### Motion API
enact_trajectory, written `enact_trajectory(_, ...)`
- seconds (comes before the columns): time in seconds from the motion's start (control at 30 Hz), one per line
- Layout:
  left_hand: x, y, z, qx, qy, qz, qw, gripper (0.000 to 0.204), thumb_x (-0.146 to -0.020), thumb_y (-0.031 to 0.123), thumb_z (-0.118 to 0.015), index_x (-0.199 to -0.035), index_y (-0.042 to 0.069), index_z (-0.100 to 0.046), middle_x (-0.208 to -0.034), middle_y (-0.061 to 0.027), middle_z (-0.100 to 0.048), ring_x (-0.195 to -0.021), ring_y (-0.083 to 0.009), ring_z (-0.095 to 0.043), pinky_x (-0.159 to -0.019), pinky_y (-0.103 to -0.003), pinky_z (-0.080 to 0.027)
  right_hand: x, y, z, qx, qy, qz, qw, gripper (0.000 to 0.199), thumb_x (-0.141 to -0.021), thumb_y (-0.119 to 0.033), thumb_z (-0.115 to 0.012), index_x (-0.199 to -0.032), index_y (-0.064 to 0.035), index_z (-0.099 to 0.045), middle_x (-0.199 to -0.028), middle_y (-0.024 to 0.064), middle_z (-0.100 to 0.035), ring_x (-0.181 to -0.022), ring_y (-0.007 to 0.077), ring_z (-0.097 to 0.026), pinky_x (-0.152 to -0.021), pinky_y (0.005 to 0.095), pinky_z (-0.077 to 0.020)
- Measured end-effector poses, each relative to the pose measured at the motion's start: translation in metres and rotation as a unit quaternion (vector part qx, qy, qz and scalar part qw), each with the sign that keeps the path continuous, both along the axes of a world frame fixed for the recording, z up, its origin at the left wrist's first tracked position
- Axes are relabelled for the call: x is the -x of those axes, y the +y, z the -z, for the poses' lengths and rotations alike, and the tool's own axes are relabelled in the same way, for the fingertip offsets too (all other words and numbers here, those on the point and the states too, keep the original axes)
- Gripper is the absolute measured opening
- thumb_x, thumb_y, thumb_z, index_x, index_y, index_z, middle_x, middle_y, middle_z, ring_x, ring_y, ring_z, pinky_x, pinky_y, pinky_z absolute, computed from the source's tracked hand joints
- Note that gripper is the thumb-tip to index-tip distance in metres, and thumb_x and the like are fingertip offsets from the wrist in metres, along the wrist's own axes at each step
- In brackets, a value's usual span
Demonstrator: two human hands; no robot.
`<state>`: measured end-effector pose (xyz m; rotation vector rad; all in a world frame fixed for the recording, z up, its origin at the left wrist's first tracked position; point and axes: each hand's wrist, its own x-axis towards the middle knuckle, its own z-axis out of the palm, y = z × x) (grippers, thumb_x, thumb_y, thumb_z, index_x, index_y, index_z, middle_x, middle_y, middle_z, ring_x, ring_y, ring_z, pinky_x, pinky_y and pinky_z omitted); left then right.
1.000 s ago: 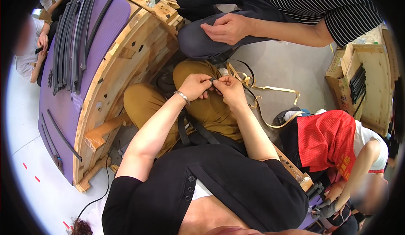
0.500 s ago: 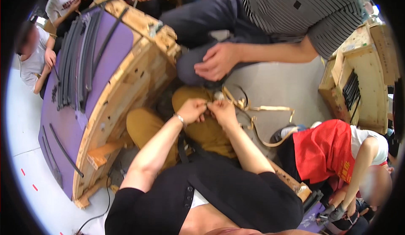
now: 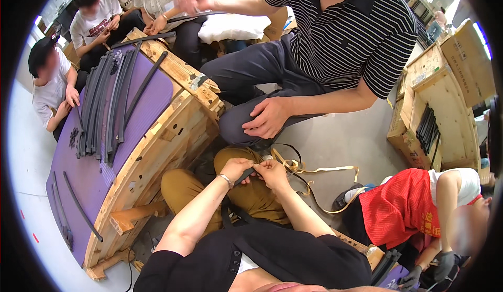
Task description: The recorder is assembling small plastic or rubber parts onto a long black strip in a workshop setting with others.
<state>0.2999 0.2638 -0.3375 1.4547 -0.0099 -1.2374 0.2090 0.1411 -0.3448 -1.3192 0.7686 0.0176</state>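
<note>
Two hands pinch one short black strip over the lap.
The left hand [image 3: 236,168] and right hand [image 3: 272,172] have fingers curled tight on the black strip [image 3: 245,175], above mustard trousers [image 3: 251,197]. Since the earlier frame, the view has tilted up; the grip is unchanged.

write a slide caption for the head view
Left hand and right hand pinch a short black strip over the lap beside a wooden frame.
</note>
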Motion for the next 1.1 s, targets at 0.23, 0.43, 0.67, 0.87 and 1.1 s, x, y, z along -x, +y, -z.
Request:
enact_trajectory(0.23,-0.003,0.009,-0.017,0.02,-0.022,0.001,1.0,0.026,-0.087,0.025,-0.05,-0.08,0.001,-0.059,-0.068,-0.0061,-0.061,-0.044,-0.0109,-0.052,-0.038,-0.022,-0.041,-0.001,0.002,-0.025,-0.043,-0.053,-0.033,0.997,0.018,-0.079,-0.01,-0.064,-0.083,-0.0004,-0.05,-0.068,0.0018,-0.057,-0.06,0.007,-0.055,-0.051,0.0179,-0.0411)
enact_trajectory(0.43,-0.006,0.012,-0.046,0.084,-0.105,0.006,0.991,0.016,-0.084,0.02,-0.056,-0.08,0.005,-0.059,-0.068,-0.0027,-0.059,-0.046,-0.0089,-0.052,-0.041,-0.02,-0.04,-0.01,-0.004,-0.038,0.032,-0.139,-0.093,0.985,0.014,-0.079,-0.009,-0.063,-0.082,-0.0043,-0.05,-0.066,-0.0026,-0.052,-0.056,0.0031,-0.044,-0.047,0.0182,-0.0358)
enact_trajectory(0.67,-0.009,0.027,-0.061,0.067,-0.094,-0.048,0.992,0.026,-0.084,0.027,-0.059,-0.089,0.002,-0.06,-0.07,-0.0032,-0.06,-0.046,-0.0079,-0.051,-0.042,-0.02,-0.039,-0.011,-0.001,-0.069,-0.023,-0.123,-0.138,0.983,0.019,-0.078,-0.005,-0.062,-0.092,-0.0019,-0.049,-0.075,0.0002,-0.054,-0.061,0.0046,-0.05,-0.049,0.0182,-0.0408)
enact_trajectory(0.87,-0.006,0.028,-0.059,0.06,-0.119,-0.047,0.99,0.026,-0.084,0.028,-0.058,-0.088,0.002,-0.06,-0.071,-0.0028,-0.06,-0.046,-0.0074,-0.05,-0.042,-0.02,-0.039,-0.01,0.006,-0.076,0.079,-0.103,-0.124,0.984,0.019,-0.075,-0.006,-0.063,-0.089,-0.0004,-0.05,-0.076,0.0017,-0.057,-0.062,0.0069,-0.052,-0.055,0.0205,-0.0439)
enact_trajectory(1.1,-0.002,0.024,-0.059,0.037,-0.139,-0.059,0.988,0.024,-0.084,0.027,-0.058,-0.086,0.003,-0.06,-0.07,-0.0016,-0.059,-0.046,-0.0065,-0.049,-0.042,-0.019,-0.038,-0.011,0.008,-0.078,0.217,-0.105,-0.117,0.963,0.02,-0.073,-0.009,-0.064,-0.087,0.0013,-0.054,-0.075,0.0069,-0.061,-0.064,0.013,-0.056,-0.063,0.0255,-0.0458)
